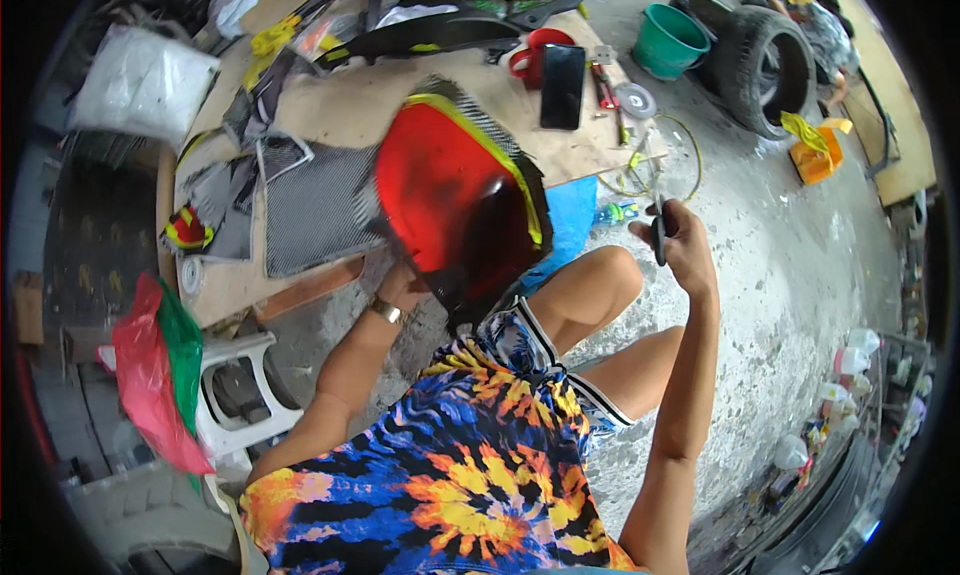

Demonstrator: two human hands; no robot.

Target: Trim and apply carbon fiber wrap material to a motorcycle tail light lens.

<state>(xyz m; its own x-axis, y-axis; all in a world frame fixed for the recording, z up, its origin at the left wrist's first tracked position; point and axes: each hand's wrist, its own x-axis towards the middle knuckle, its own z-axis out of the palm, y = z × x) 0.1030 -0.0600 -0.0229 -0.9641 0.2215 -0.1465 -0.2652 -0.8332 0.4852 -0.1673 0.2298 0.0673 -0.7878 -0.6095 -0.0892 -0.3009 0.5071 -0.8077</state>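
A curved red shell-like panel (440,165) is tilted up over the table's near edge. Dark shading covers its lower right part. Yellow-green tape runs along its rim, and frayed black-and-grey woven cloth sticks out round the edge. My left hand (402,283) grips the panel from its lower left side, with the fingers partly hidden behind it. Off to the right, above the floor, my right hand (685,245) is closed round a slim dark tool (658,231) held upright. Its exact kind is unclear. The two hands are well apart.
A woven carbon-look sheet (318,210) lies on the wooden table (340,105). Farther back are a black phone (563,87), a red mug (548,47) and a tape roll (635,101). Beyond stand a green bucket (668,43) and tyres (768,70). A white plastic stool (250,385) is at left.
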